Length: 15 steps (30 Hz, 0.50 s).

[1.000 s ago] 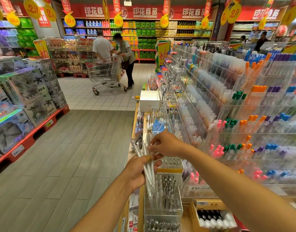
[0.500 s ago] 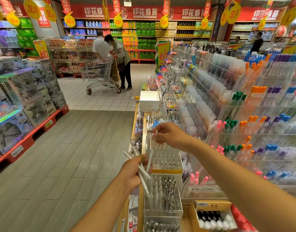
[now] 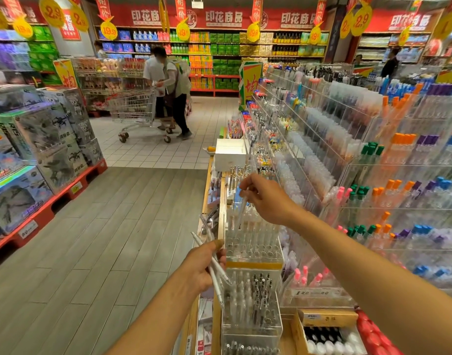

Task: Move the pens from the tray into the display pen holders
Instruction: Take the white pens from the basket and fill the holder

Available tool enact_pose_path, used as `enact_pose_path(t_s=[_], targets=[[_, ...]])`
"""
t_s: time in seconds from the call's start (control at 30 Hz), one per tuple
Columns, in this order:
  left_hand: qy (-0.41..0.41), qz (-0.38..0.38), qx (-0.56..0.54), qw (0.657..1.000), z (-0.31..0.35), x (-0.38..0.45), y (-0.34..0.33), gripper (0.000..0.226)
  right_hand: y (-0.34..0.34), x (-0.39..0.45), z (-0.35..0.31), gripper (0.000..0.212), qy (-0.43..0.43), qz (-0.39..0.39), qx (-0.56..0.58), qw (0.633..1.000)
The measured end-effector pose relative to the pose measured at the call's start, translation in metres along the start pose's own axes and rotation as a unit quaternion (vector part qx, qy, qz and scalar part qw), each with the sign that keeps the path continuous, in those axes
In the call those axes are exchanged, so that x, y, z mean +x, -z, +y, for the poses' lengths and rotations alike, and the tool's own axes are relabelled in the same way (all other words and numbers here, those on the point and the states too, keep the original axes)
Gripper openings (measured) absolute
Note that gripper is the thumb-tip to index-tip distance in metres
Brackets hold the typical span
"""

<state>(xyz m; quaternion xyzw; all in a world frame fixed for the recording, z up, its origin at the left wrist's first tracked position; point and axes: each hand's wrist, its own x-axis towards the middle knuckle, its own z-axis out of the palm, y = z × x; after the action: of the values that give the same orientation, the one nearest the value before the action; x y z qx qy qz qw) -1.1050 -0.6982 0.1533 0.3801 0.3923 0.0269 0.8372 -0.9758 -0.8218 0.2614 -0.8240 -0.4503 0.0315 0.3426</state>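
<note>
While the left hand grips spare pens, the right hand pinches one light, stiff, slippery pen near its top.

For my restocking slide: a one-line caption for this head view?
Right hand lowers one pen toward a clear holder; left hand grips spare pens.

Bright store light, soft blur, curved edges
</note>
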Motion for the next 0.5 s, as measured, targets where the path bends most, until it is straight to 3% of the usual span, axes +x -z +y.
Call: enact_pose_path(t_s=[0.3,0.5], targets=[[0.037,-0.036,0.027,0.998,0.0026,-0.0057,-0.0008,0.027,-0.0089,0.0038,0.0039,0.019,0.005,-0.031,-0.06,0.998],[0.034,-0.05,0.02,0.998,0.0038,-0.0074,-0.0021,0.016,-0.012,0.005,0.0028,0.015,0.016,-0.039,-0.079,0.996]])
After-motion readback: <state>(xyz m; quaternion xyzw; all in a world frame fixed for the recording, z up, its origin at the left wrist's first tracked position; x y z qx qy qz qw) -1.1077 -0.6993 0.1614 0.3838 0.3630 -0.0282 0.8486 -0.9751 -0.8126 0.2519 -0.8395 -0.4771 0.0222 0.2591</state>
